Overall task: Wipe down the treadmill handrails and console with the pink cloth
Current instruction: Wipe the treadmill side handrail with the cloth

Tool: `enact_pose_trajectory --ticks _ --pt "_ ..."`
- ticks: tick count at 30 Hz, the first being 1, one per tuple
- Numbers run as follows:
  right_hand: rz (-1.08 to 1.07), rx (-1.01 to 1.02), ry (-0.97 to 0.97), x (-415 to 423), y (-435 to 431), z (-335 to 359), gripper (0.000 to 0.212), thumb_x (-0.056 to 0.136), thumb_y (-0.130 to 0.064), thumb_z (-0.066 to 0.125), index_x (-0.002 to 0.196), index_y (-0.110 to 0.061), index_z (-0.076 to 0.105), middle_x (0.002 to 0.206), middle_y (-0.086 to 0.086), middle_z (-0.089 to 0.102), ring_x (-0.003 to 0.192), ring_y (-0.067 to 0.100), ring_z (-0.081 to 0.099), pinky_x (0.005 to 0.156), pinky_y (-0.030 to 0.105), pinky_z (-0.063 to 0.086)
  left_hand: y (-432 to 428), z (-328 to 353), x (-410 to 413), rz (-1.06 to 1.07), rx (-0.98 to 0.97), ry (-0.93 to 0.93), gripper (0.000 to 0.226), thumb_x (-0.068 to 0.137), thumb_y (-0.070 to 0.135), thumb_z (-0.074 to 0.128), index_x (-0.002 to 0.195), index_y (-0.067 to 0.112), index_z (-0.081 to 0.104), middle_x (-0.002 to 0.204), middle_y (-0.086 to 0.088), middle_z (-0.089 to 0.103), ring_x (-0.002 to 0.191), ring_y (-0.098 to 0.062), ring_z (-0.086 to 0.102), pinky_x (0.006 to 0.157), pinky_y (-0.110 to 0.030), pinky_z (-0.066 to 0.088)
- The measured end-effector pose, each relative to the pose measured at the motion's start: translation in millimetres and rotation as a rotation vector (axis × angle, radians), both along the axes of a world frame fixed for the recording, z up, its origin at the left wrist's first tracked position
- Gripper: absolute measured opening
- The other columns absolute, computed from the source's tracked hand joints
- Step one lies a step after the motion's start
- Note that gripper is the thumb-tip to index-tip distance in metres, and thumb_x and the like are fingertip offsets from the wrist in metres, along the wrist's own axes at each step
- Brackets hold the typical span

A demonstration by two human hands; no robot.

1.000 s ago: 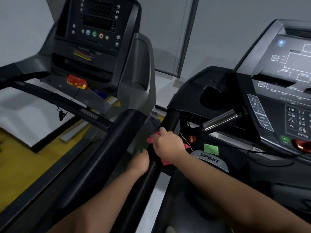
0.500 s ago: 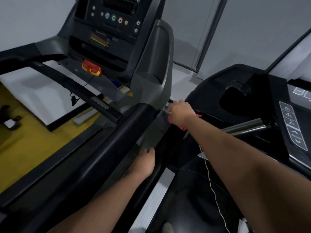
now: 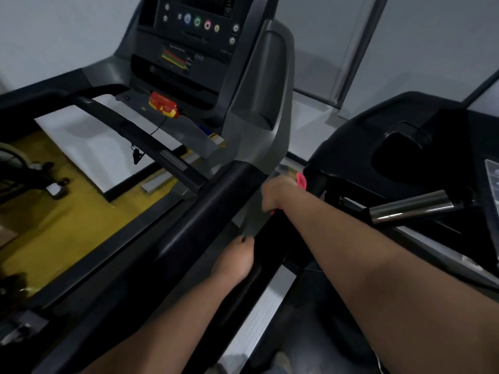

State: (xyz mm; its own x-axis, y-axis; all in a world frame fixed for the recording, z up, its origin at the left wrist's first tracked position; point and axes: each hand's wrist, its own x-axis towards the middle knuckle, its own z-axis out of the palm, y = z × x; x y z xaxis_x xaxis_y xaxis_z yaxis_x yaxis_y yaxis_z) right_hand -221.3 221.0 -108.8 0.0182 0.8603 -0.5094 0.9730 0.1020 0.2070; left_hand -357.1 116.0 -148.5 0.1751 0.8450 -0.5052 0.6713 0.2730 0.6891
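The right hand (image 3: 278, 194) sits farther up the handrail (image 3: 272, 247), fingers clenching the pink cloth (image 3: 301, 180); the rail's top lies just ahead. Left hand (image 3: 237, 261) trails, grip unclear.

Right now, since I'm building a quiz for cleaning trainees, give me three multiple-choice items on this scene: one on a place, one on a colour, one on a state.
1. Where is the pink cloth?
A) on the floor
B) on the black handrail, under the right hand
C) on the console

2. What colours is the safety key?
A) red and yellow
B) blue
C) white

3. What is the right hand doing?
A) hanging free
B) pressing a button
C) gripping the cloth

Answers: B, the hand sits on the rail with pink showing round it; A, its red body carries yellow parts; C, pink pokes out above and below the closed hand.
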Motion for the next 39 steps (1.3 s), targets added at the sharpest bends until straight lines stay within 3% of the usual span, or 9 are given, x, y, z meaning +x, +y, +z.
enact_pose_trajectory --ticks 3,7,13,17,22,25,29,34,39 --pt "0.017 0.087 0.065 -16.7 -19.8 0.7 0.034 0.084 -0.019 0.051 0.115 -0.009 0.063 0.119 0.009 0.063 0.111 0.027 0.059 0.072 0.030 0.043 0.8 0.7 0.7 -0.007 -0.058 -0.001 0.040 0.103 0.013 0.023 0.131 -0.005 0.045 0.138 -0.020 0.045 0.126 -0.030 0.044 0.103 -0.032 0.032" --pt "-0.004 0.255 0.260 -24.8 -49.2 -5.7 0.014 0.084 -0.021 0.052 0.078 -0.012 0.060 0.086 0.007 0.064 0.089 0.027 0.063 0.063 0.029 0.041 1.3 -0.8 0.7 -0.046 -0.013 0.012 0.039 0.103 0.016 0.027 0.129 -0.004 0.048 0.133 -0.021 0.050 0.121 -0.031 0.048 0.093 -0.030 0.038" --pt "0.011 0.473 0.550 10.3 -69.6 -4.9 0.028 0.091 -0.031 0.051 0.083 -0.010 0.067 0.090 0.005 0.061 0.091 0.023 0.059 0.079 0.035 0.049 1.5 -2.0 2.0 -0.081 0.052 0.053 0.033 0.100 0.005 0.026 0.121 -0.004 0.049 0.129 -0.022 0.050 0.117 -0.031 0.050 0.096 -0.030 0.037" --pt "-0.073 0.518 0.499 40.7 -56.2 6.9 0.027 0.090 -0.032 0.051 0.073 -0.013 0.060 0.087 0.003 0.061 0.083 0.020 0.058 0.071 0.032 0.047 1.2 1.6 1.2 -0.120 0.053 0.075 0.038 0.102 0.006 0.020 0.129 -0.005 0.044 0.138 -0.021 0.044 0.126 -0.030 0.044 0.103 -0.031 0.032" --pt "-0.162 0.393 0.440 58.1 -22.0 17.2 0.038 0.087 -0.027 0.053 0.049 -0.030 0.049 0.065 0.002 0.060 0.069 0.025 0.063 0.055 0.027 0.039 5.0 -5.0 -0.1 -0.114 0.063 0.044 0.036 0.103 0.011 0.020 0.115 -0.001 0.051 0.129 -0.019 0.050 0.118 -0.030 0.048 0.098 -0.033 0.036" --pt "-0.174 0.262 0.314 52.8 -3.5 17.1 0.020 0.079 -0.032 0.061 0.063 -0.023 0.066 0.069 0.004 0.067 0.069 0.024 0.064 0.070 0.036 0.052 2.2 -1.8 1.3 -0.072 0.039 0.012 0.042 0.104 0.018 0.021 0.121 -0.003 0.052 0.129 -0.018 0.052 0.120 -0.030 0.048 0.103 -0.037 0.035" --pt "-0.138 0.115 0.147 43.9 8.1 16.5 0.016 0.082 -0.030 0.058 0.075 -0.020 0.069 0.087 0.004 0.068 0.081 0.024 0.062 0.083 0.041 0.052 4.3 -12.0 0.4 -0.094 0.053 0.043 0.037 0.102 0.015 0.021 0.112 0.001 0.054 0.132 -0.017 0.050 0.118 -0.028 0.048 0.103 -0.035 0.035" --pt "-0.065 -0.020 -0.005 25.0 12.2 9.0 0.051 0.079 -0.025 0.053 0.130 -0.021 0.055 0.133 0.002 0.053 0.118 0.025 0.052 0.086 0.036 0.045 5.8 -11.2 1.3 -0.114 0.070 0.074 0.038 0.103 0.017 0.026 0.125 -0.001 0.051 0.133 -0.019 0.050 0.123 -0.031 0.046 0.098 -0.033 0.035" --pt "0.012 -0.045 -0.050 -5.7 -8.8 3.4 0.042 0.084 -0.023 0.050 0.124 -0.012 0.056 0.130 0.005 0.054 0.118 0.025 0.053 0.083 0.034 0.044 5.4 -16.3 -1.8 -0.098 0.120 0.089 0.032 0.099 0.003 0.026 0.119 -0.004 0.050 0.129 -0.022 0.050 0.117 -0.031 0.049 0.097 -0.033 0.038"
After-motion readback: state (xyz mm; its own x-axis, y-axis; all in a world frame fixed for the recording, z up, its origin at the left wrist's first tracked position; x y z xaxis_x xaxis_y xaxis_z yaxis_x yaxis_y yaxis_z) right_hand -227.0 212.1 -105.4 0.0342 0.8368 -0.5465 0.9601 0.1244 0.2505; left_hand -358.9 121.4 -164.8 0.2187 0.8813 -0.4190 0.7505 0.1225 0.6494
